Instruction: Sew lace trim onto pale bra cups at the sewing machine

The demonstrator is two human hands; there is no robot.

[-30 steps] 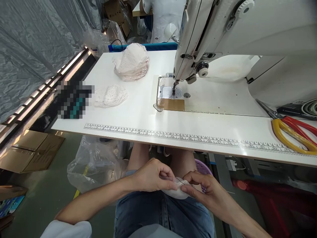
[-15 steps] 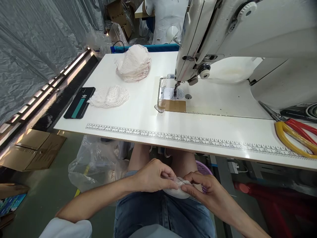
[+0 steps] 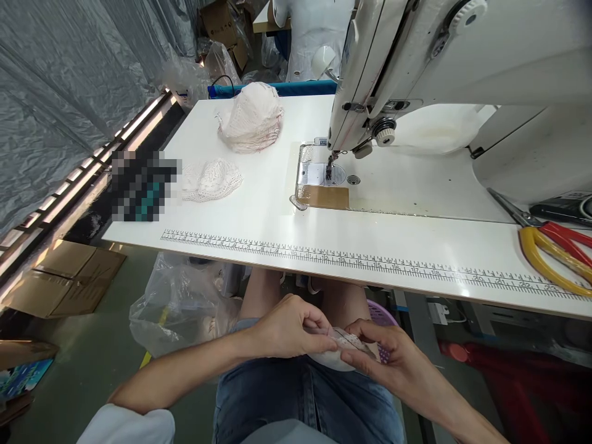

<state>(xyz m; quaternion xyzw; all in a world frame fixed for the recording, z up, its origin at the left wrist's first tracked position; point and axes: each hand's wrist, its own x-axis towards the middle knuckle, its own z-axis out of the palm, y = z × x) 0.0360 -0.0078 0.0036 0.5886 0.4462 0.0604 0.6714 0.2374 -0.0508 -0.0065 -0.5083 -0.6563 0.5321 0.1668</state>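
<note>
Over my lap, a small white lace-edged fabric piece (image 3: 333, 360) is pinched between both hands, with a dark thread or line along its upper edge. My left hand (image 3: 296, 330) grips its left side between thumb and fingers. On the right side, my right hand (image 3: 382, 351) holds it with thumb in front and fingers behind. Above them on the table stands a white sewing machine (image 3: 370, 74), its needle and presser foot (image 3: 330, 169) over the metal plate. A flat white lace piece (image 3: 213, 180) lies left of the machine, and a stack of pale cup-shaped fabric pieces (image 3: 254, 118) sits behind it.
The white table (image 3: 272, 216) has a printed ruler (image 3: 324, 254) along its front edge. Scissors with yellow and red handles (image 3: 550, 246) lie at the right. A pixelated patch covers the table's left end. Below are a clear plastic bag (image 3: 180, 308), a cardboard box (image 3: 65, 277) and a purple basket (image 3: 382, 313).
My right hand has shifted slightly to the right, and a little more of the lace edge shows between the hands. Both hands keep hold of the piece.
</note>
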